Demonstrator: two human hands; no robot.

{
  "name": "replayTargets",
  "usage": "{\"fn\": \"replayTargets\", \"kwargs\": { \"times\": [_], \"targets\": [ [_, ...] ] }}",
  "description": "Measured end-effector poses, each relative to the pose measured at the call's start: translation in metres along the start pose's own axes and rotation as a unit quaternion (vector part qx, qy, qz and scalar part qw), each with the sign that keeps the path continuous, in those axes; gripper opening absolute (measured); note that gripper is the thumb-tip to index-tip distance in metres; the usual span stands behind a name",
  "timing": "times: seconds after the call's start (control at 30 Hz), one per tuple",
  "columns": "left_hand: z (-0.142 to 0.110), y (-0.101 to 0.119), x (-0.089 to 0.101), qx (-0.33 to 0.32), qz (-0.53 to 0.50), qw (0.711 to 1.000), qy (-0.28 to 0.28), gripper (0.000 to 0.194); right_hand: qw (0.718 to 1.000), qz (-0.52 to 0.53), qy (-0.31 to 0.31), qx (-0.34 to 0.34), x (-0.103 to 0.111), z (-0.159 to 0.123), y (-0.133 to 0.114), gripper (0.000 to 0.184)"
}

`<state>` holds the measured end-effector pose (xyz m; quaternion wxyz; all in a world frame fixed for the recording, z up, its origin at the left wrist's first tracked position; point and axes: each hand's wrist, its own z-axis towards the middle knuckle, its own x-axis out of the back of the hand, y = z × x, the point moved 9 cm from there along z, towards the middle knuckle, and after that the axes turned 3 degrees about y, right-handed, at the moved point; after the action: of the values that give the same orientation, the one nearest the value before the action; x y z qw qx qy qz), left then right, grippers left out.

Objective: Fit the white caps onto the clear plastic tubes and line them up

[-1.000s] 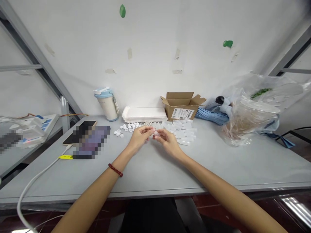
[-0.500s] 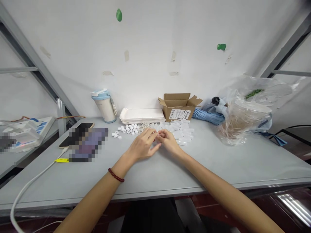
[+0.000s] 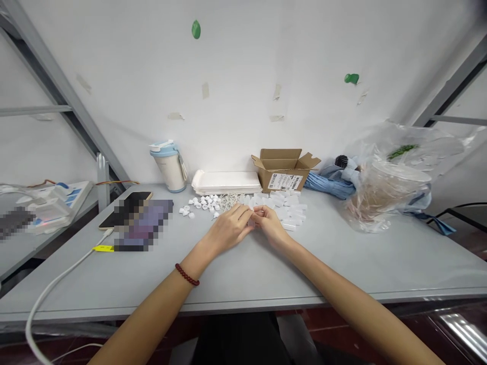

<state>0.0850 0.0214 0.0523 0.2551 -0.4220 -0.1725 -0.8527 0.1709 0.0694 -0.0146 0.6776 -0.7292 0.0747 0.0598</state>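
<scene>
Cannot see into hidden gap between left hand [image 3: 228, 226] and right hand [image 3: 271, 226]. Cannot read tiny print on label [image 3: 285, 181] of cardboard box [image 3: 281, 165], nor see down inside. Cannot identify pixelated slab [image 3: 144, 225] beside phone [image 3: 108, 218]. Lose white cable [image 3: 29, 328] and forearms [image 3: 154, 314] at bottom edge.

Tumbler [image 3: 169, 170] upright; clear bag [image 3: 397, 180] beside blue cloth [image 3: 331, 186].

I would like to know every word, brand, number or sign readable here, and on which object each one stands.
No text can be read with certainty.
White label on the cardboard box: printed lines and a barcode, too small to read.
Cup: faint print, too blurred.
Yellow tag on the white cable: any writing is too small.
White caps and clear tubes: no text visible.
</scene>
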Motion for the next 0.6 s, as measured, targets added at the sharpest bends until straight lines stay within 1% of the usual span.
{"fn": "replayTargets", "kwargs": {
  "times": [0.13,0.27,0.4,0.5,0.6],
  "targets": [
    [-0.001,-0.008,0.0,0.035,-0.025,0.999,-0.003,0.028,0.999,0.011,-0.032,-0.016,-0.006,-0.002,0.002,0.029],
    [-0.001,-0.013,0.002,0.055,-0.041,0.997,0.023,0.038,0.998,0.008,-0.053,-0.019,-0.011,-0.005,0.001,0.031],
    [0.0,-0.01,0.002,0.036,-0.058,0.997,0.036,0.035,0.998,-0.003,-0.06,-0.007,-0.012,-0.007,-0.003,0.031],
    [0.0,-0.009,0.003,0.033,-0.05,0.997,0.042,0.034,0.998,0.002,-0.055,-0.002,-0.011,-0.007,-0.005,0.033],
    [0.001,-0.01,0.003,0.035,-0.052,0.997,0.034,0.033,0.999,0.006,-0.05,-0.008,-0.011,-0.007,-0.004,0.036]
  ]
}}
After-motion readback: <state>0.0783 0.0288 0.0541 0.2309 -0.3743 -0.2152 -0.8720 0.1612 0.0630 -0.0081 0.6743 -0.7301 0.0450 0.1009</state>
